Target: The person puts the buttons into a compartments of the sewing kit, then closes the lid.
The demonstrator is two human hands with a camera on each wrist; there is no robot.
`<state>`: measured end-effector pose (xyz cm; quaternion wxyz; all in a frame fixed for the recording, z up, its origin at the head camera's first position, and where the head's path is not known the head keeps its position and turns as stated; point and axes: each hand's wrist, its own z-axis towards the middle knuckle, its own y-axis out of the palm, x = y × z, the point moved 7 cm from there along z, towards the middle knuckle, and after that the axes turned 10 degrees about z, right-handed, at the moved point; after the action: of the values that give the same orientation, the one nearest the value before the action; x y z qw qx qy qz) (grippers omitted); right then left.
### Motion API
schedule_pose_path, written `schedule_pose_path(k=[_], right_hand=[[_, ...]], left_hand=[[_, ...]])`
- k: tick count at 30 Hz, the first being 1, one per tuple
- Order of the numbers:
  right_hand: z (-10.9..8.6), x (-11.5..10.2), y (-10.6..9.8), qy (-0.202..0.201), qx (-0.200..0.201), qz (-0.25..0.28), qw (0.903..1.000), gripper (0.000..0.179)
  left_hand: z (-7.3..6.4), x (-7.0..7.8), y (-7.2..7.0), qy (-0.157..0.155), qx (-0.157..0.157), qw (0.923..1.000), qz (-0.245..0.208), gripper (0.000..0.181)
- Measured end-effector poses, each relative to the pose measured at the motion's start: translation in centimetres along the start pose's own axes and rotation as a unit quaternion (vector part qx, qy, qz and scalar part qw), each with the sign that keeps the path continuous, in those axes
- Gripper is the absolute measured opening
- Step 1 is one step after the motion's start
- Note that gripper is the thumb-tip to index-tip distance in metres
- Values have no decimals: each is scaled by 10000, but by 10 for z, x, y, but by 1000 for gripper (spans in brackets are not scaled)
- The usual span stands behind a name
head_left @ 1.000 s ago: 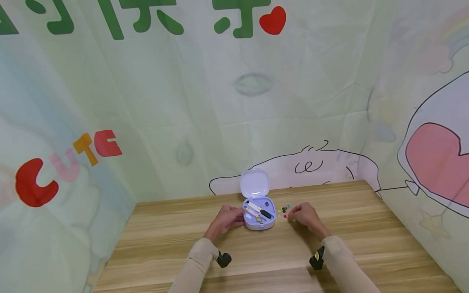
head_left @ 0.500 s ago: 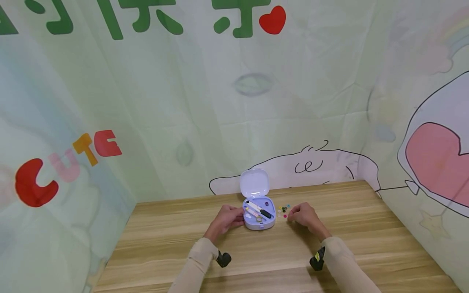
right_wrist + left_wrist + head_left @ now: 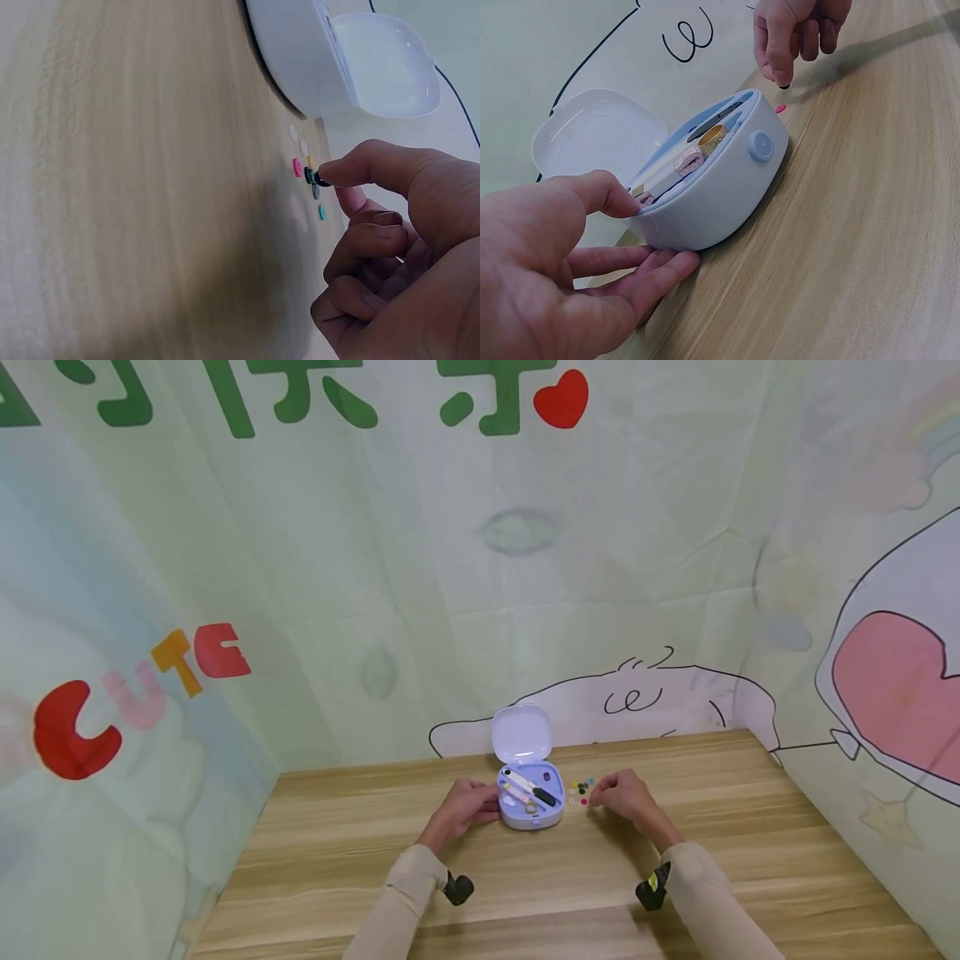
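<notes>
A small lavender-white sewing box (image 3: 517, 822) stands on the table with its lid (image 3: 522, 735) raised. Inside lie a tape measure (image 3: 689, 160), a gold thimble (image 3: 712, 137) and a black-handled tool (image 3: 543, 796). My left hand (image 3: 467, 806) grips the box's left side, thumb on the rim and fingers low against its wall. To the right of the box, my right hand (image 3: 627, 797) pinches a small dark button (image 3: 321, 179) between thumb and index finger. Several loose buttons lie close by, among them a pink button (image 3: 297, 166) and a teal button (image 3: 322, 212).
The wood-grain table (image 3: 517, 893) runs back to a printed cloth backdrop (image 3: 420, 568), and the lid stands close to it. More cloth hangs along both sides. Each forearm wears a black wrist camera (image 3: 458, 888).
The head view has shifted very slightly. Both hands keep nearly the same places, the left at the box and the right beside the buttons.
</notes>
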<state>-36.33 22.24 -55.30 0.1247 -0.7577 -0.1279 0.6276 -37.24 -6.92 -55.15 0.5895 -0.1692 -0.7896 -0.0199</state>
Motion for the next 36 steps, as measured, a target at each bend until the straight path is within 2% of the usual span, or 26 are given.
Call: schedule_pose_path(k=[19, 36], right_hand=[[2, -29, 12, 70, -412, 530, 9977, 13], [11, -42, 33, 302, -409, 1087, 9928, 22]], left_hand=[[1, 1, 1, 66, -36, 10000, -37, 25], [4, -2, 1, 60, 28, 9999, -80, 22]])
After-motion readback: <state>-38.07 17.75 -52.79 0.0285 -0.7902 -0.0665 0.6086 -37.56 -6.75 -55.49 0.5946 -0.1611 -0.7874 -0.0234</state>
